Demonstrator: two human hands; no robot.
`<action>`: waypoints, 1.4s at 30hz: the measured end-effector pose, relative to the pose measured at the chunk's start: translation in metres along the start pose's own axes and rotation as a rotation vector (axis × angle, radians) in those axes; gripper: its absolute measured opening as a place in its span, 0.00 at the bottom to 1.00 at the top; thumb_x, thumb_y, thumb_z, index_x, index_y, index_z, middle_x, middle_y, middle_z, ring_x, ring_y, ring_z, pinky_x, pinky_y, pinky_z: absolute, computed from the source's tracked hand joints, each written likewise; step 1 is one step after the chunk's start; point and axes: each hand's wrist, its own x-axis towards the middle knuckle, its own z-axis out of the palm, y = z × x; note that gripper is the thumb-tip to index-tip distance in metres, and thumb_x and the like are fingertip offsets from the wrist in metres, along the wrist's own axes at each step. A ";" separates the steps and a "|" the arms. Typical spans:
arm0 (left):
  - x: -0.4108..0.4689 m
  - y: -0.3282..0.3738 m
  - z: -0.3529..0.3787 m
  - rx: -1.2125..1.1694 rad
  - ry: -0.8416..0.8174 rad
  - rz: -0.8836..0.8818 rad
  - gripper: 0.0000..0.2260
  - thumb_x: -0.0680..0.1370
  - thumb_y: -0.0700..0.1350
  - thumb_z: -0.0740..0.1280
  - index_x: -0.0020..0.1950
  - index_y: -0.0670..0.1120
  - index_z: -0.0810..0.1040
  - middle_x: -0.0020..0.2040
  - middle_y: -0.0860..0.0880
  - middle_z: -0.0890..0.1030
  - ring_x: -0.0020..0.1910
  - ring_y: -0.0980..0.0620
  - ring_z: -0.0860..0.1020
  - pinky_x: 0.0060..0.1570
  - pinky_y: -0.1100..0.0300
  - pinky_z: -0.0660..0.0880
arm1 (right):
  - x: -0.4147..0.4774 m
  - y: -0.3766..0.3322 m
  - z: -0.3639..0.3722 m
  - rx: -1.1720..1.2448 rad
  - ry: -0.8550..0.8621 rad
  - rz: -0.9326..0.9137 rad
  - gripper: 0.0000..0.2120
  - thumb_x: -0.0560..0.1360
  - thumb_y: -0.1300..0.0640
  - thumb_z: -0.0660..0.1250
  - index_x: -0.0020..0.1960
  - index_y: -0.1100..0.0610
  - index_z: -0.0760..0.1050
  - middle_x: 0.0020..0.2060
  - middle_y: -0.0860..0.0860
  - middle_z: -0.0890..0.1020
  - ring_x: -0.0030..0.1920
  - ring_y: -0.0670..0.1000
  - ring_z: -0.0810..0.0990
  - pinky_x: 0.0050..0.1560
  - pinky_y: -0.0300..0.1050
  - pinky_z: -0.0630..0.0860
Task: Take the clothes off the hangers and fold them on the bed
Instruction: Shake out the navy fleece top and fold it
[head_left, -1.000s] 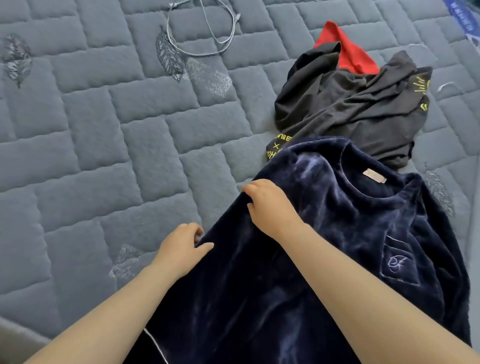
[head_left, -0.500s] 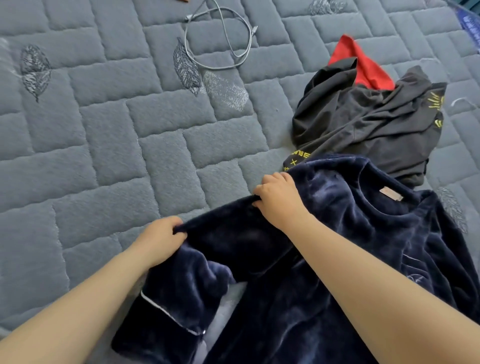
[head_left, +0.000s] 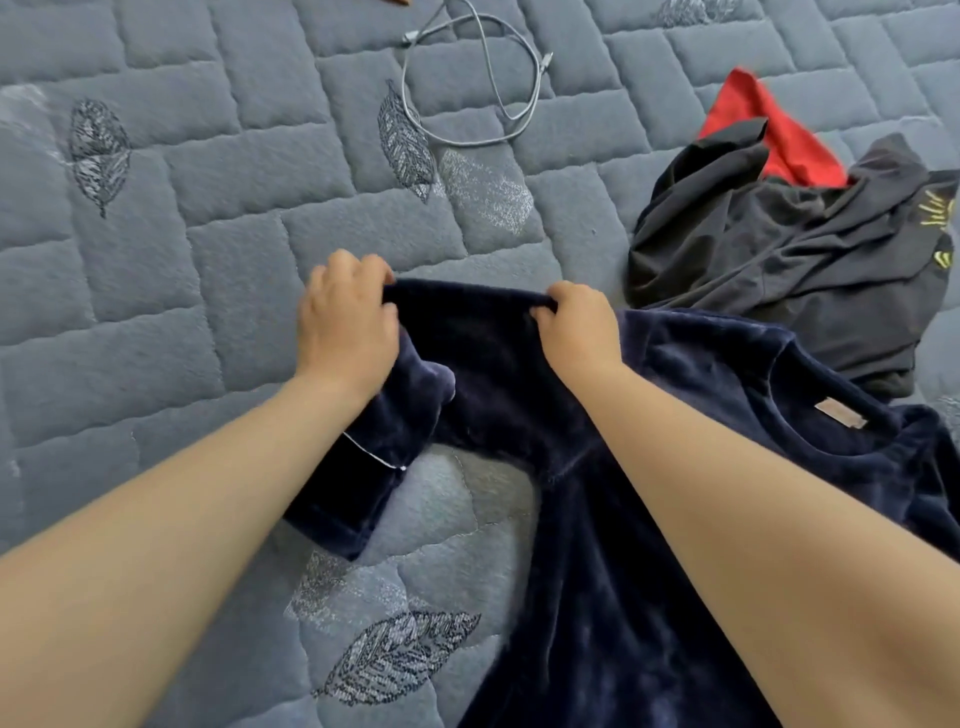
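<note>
A navy velvet top (head_left: 597, 597) lies on the grey quilted bed (head_left: 208, 260), its neck label toward the right. My left hand (head_left: 345, 322) and my right hand (head_left: 576, 327) both pinch the upper edge of its left sleeve, stretched taut between them. The sleeve's cuff end, with thin white piping, hangs folded below my left hand. No hanger is in view.
A crumpled dark grey garment (head_left: 795, 260) with yellow print lies at the right, over a red garment (head_left: 769, 130). A grey charging cable (head_left: 483, 78) loops on the bed at the top.
Both hands have pulled the sleeve out from under the top to the left and drawn it straight. The cuff end has come into view.
</note>
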 end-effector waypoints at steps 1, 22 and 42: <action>-0.011 0.005 0.005 -0.074 -0.040 0.023 0.06 0.75 0.41 0.66 0.51 0.44 0.76 0.49 0.42 0.76 0.50 0.40 0.74 0.52 0.47 0.70 | -0.004 0.004 0.003 0.051 -0.022 0.005 0.06 0.77 0.58 0.62 0.45 0.60 0.73 0.49 0.58 0.80 0.52 0.60 0.77 0.46 0.48 0.67; -0.258 0.015 0.069 -0.433 -0.646 -0.376 0.07 0.73 0.49 0.72 0.38 0.50 0.76 0.32 0.54 0.79 0.32 0.57 0.75 0.38 0.60 0.74 | -0.198 0.071 0.057 0.002 -0.272 0.178 0.18 0.73 0.43 0.68 0.51 0.57 0.69 0.42 0.51 0.78 0.42 0.53 0.77 0.37 0.45 0.69; -0.433 -0.017 0.062 -0.434 -0.620 -0.433 0.12 0.76 0.49 0.61 0.36 0.50 0.60 0.32 0.54 0.67 0.29 0.57 0.64 0.28 0.63 0.61 | -0.220 0.045 0.089 0.623 -0.116 0.265 0.04 0.75 0.61 0.61 0.41 0.55 0.70 0.32 0.47 0.71 0.46 0.56 0.84 0.34 0.43 0.73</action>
